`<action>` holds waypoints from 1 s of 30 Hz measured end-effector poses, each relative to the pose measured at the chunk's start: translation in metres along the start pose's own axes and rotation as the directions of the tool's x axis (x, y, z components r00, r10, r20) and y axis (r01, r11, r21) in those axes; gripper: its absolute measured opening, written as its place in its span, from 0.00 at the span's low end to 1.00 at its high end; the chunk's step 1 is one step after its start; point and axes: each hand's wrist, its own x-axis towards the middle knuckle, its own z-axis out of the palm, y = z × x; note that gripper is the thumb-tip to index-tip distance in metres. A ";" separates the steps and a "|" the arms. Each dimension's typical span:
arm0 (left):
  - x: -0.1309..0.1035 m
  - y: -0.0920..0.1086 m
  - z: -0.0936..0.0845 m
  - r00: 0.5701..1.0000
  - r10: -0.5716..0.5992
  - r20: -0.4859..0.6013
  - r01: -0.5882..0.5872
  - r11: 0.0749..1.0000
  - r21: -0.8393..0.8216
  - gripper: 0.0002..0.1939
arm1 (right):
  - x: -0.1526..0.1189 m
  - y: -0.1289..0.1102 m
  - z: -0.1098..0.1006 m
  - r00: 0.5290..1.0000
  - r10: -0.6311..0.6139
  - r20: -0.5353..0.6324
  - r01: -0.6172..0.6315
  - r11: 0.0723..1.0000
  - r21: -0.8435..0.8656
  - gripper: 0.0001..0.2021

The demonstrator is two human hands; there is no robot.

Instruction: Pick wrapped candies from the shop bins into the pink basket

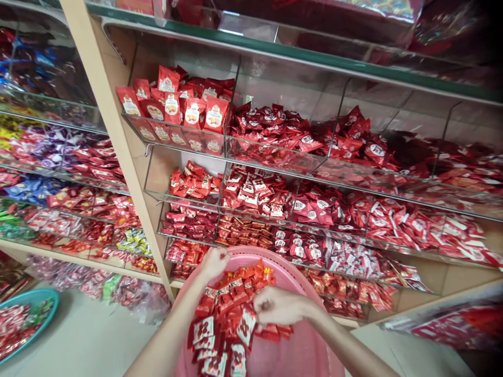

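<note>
Both hands were over the basket, neither one spread. Left hand [214, 263] hung by the far left rim, fingers curled inward; from my remote seat I could not tell whether it pinched anything. Right hand [279, 306] was low over the heap, fingers bent, tips against or just beside a white-fronted red packet [247, 325]. I could not confirm a true pinch.

Key relation: that packet lay left of the right hand's fingertips and slightly nearer the person, on top of the heap in the pink plastic basket [275, 361]. Its long axis ran mostly toward the person, far end leaning right. Right hand was clearly the nearer; left hand was beyond the packet and to its left, well apart from it.

Around it I noted other white-fronted packets [204, 330] at near left, red packets with dark lettering [231, 293] mid-heap, and orange-red packets [251, 272] toward the far side.

Beyond the basket, glass-fronted shelves [251, 42] carried rows of mostly red packets, with pale-badged red packets [215, 113] standing high in the central bay. A wooden upright [108, 120] divided that bay from the left one. Teal basin [56, 309] sat on the tiled floor [90, 324], far left, with wrapped pieces in it.
</note>
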 end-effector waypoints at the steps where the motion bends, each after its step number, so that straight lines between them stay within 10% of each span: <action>1: 0.000 0.000 0.000 1.000 0.000 0.000 0.000 1.000 0.003 0.15 | 0.005 0.005 0.005 0.996 0.044 0.075 -0.046 0.999 0.016 0.05; 11: 0.000 -0.001 0.000 1.000 0.011 -0.005 -0.011 1.000 -0.004 0.17 | 0.051 0.033 0.037 0.882 0.256 0.397 -0.286 0.958 0.018 0.06; 17: -0.001 0.003 -0.002 1.000 -0.015 -0.004 0.015 1.000 0.010 0.15 | 0.047 0.029 0.042 0.946 0.308 0.096 -0.279 0.930 -0.241 0.10; 22: -0.001 0.004 -0.002 1.000 -0.018 -0.011 0.018 1.000 0.024 0.15 | 0.039 0.002 0.043 0.975 -0.040 -0.219 -0.093 0.820 -0.564 0.09; 26: -0.002 0.004 -0.002 1.000 -0.020 -0.009 0.021 1.000 0.023 0.15 | 0.043 -0.014 0.052 0.942 -0.256 -0.215 0.070 0.780 -0.621 0.16; 30: -0.003 0.006 -0.004 1.000 -0.022 -0.008 0.022 1.000 0.004 0.15 | 0.034 -0.011 0.060 0.966 -0.120 -0.227 -0.054 0.770 -0.636 0.08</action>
